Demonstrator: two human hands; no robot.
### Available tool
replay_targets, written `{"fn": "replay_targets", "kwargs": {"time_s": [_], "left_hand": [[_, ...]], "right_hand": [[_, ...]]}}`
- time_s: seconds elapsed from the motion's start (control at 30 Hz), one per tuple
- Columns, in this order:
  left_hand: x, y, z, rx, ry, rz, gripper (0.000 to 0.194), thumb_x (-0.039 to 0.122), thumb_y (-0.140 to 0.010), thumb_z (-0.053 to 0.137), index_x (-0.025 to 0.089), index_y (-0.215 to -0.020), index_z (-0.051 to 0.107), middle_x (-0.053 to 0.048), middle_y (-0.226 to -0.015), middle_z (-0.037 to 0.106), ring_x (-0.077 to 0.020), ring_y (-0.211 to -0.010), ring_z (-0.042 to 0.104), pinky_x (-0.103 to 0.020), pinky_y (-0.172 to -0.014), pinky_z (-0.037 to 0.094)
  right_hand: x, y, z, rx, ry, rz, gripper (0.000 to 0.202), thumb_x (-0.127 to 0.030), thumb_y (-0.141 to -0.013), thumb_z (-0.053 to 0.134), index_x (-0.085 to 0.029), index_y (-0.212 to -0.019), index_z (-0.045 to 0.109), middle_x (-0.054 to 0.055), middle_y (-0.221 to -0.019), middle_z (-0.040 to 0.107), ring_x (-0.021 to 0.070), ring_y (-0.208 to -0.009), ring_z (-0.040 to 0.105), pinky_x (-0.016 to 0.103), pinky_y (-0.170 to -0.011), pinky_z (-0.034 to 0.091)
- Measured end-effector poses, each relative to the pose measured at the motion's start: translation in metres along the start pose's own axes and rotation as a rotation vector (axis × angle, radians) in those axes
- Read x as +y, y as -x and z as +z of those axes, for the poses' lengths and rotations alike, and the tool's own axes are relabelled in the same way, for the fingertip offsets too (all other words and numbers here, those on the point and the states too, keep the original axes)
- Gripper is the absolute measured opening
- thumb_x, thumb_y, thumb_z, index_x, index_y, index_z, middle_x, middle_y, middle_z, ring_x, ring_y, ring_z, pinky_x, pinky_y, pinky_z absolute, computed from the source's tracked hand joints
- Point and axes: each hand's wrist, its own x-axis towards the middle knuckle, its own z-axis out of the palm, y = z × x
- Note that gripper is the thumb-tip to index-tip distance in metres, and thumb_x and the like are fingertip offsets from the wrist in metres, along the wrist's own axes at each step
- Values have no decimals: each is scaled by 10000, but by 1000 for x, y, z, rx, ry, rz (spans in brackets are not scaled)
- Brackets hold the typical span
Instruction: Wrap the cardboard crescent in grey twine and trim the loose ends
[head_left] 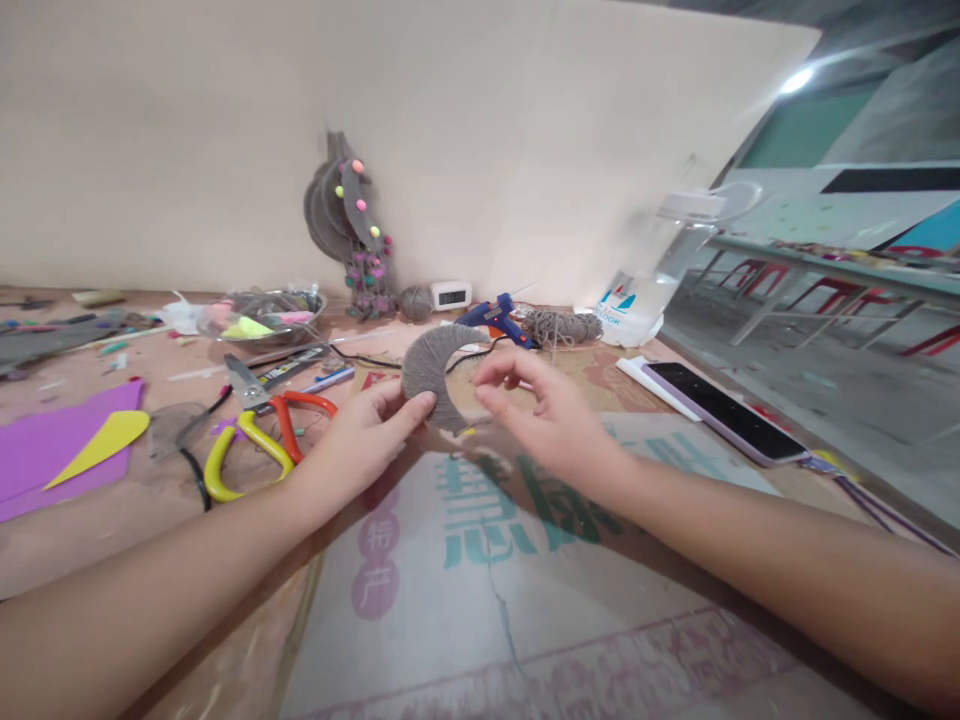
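Observation:
A grey crescent wrapped in yarn (431,368) is held upright above the printed board (420,600). My left hand (367,430) grips its lower left side, thumb in front and fingers behind. To the right of the crescent, my right hand (529,405) is raised with its thumb and index finger curled close together; whatever lies between the fingertips is too small to make out. A strand of grey yarn (495,580) lies on the board below. Behind the hands are a blue glue gun (499,318) and a loose bundle of grey yarn (562,326).
Scissors with red and yellow handles (251,450), purple sheets (67,440) and a bowl of supplies (262,318) lie at the left. A phone (724,410) and a water bottle (649,270) are at the right. Decorated grey crescents (337,210) hang behind.

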Motion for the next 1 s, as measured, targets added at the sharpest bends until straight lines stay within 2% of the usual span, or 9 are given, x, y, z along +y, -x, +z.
{"fn": "replay_targets", "kwargs": {"time_s": [0.07,0.2,0.33,0.5,0.7,0.77,0.87,1.0], "left_hand": [[-2,-1,-2,35,29,-26,265,425,-830,532,172,-784,593,10,-659,570,-117,-586,525,-201,-500,396],[-7,-2,-5,109,-37,-98,344,504,-837,491,189,-699,499,53,-547,451,-73,-426,374,-193,-394,266],[-13,-5,-6,115,-101,-88,355,518,-851,461,189,-719,489,47,-568,464,-82,-469,375,-199,-422,267],[-18,-8,-6,134,-70,10,273,445,-858,499,191,-760,507,44,-633,473,-101,-599,434,-201,-544,339],[-9,-4,-5,118,-4,-3,246,412,-856,508,195,-962,558,9,-827,565,-124,-730,516,-228,-678,404],[-6,-4,-4,128,-3,-22,259,411,-856,501,186,-969,559,-1,-839,574,-136,-745,531,-241,-696,415],[-5,-4,-3,120,10,32,260,398,-848,507,183,-982,567,-16,-894,604,-154,-794,548,-249,-721,425],[-5,-4,-2,111,18,81,217,348,-852,504,187,-976,581,-12,-869,615,-151,-781,544,-233,-695,424]], "right_hand": [[-1,-10,-16,28,7,54,117,-274,-849,548,-166,-818,578,17,-801,610,138,-763,562,252,-681,432],[6,-29,-50,41,75,121,243,-330,-870,508,-165,-704,573,-23,-585,529,95,-548,476,226,-544,360],[24,-38,-64,69,179,156,122,-249,-841,528,-178,-878,620,-35,-591,543,92,-506,463,224,-512,348],[53,-44,-63,-43,228,183,221,-222,-794,563,-170,-1000,623,48,-907,679,148,-744,621,261,-692,480],[95,-66,-55,-194,421,209,427,-282,-779,601,-187,-1194,564,75,-1119,660,205,-923,639,302,-826,479],[108,-75,-49,-205,439,245,467,-306,-762,632,-173,-1203,558,89,-1133,658,223,-955,635,307,-840,472],[121,-86,-38,-202,446,297,431,-318,-745,655,-152,-1137,594,102,-1080,682,230,-929,644,300,-810,479],[127,-94,-23,-175,452,337,374,-304,-732,654,-104,-1047,622,129,-983,699,236,-850,652,297,-747,483]]}}
